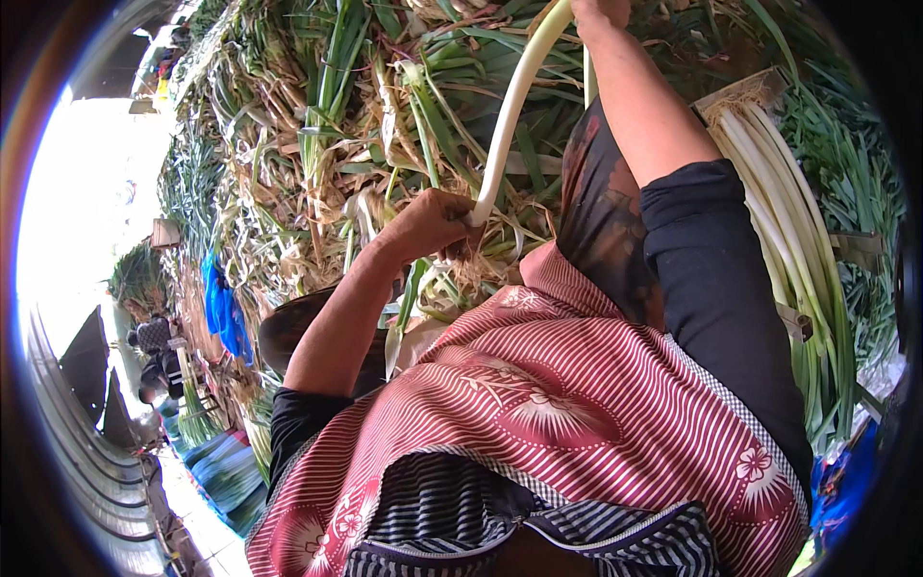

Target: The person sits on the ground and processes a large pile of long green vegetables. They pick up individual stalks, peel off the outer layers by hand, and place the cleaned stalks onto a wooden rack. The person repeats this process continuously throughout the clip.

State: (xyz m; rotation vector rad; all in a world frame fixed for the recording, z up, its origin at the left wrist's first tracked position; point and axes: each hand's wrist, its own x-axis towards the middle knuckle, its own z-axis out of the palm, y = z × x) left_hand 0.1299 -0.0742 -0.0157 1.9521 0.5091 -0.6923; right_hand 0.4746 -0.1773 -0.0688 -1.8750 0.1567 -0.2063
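A long green onion (513,119) with a thick white stem bends between my two hands. My left hand (433,225) pinches its lower end, just above the stringy brown roots (467,268). At the top edge of the view my right hand (603,16), partly cut off, grips the same onion higher up, where the stem turns pale green. Loose leaves and dry peelings (404,130) lie in a thick layer beneath and beyond both hands. A red-and-white patterned apron (548,375) covers my lap.
To my right, trimmed green onions (782,195) lie side by side, roots against a wooden end board (746,88). Green leaves (851,144) are heaped beyond them. On the left are a blue plastic bag (223,306), a wooden block (165,233) and another person (162,360) farther off.
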